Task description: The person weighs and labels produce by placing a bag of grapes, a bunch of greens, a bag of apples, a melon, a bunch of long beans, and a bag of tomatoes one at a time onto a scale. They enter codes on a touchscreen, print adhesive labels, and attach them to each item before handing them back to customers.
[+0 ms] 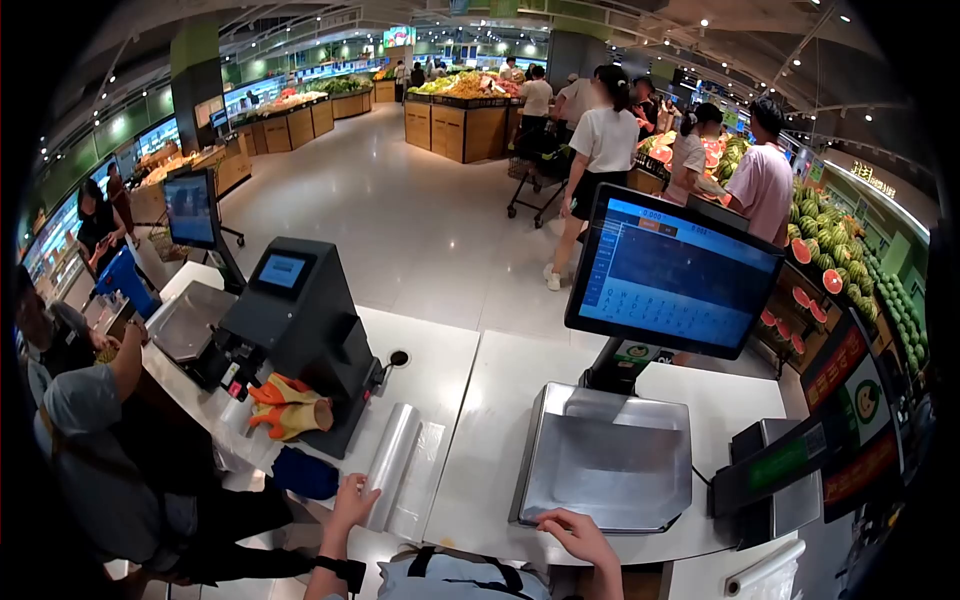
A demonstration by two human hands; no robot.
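Plastic roll (393,465): lies lengthwise on the desk (465,440), left of the weighing scale (612,460), its near end within easy reach. Left grip (352,500): partly open, fingertips at the roll's near side, apparently steadying rather than clasping it. Right grip (578,532): loosely curled, partly open, holding nothing visible, at the scale's front edge; contact cannot be confirmed. The display (675,270) is angled towards the person, presumably for reading while both hands remain low.
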